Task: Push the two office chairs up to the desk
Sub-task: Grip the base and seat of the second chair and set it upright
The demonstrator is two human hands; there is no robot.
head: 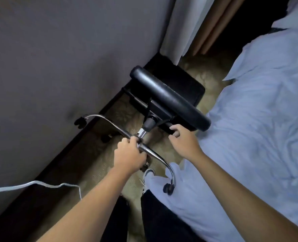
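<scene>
Underfoot, patterned carpet (202, 70) between grey wall (57, 58) and bed (267, 110); both hands gripping tipped office chair (171, 100).

Office chair (171, 96) showing black seat pad, chrome legs (155, 152), black casters (168, 188); carpet (209, 70) showing beige-olive floral pattern; bedsheet (263, 110) reading pale blue; wall (57, 49) grey; curtains (212, 27) white and tan; cable (40, 185) white; baseboard (60, 161) dark brown

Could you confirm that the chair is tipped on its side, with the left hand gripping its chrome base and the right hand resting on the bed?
Not quite: in the head view the right hand grips the underside of the chair seat, not the bed. The left hand does grip the chrome base.
</scene>
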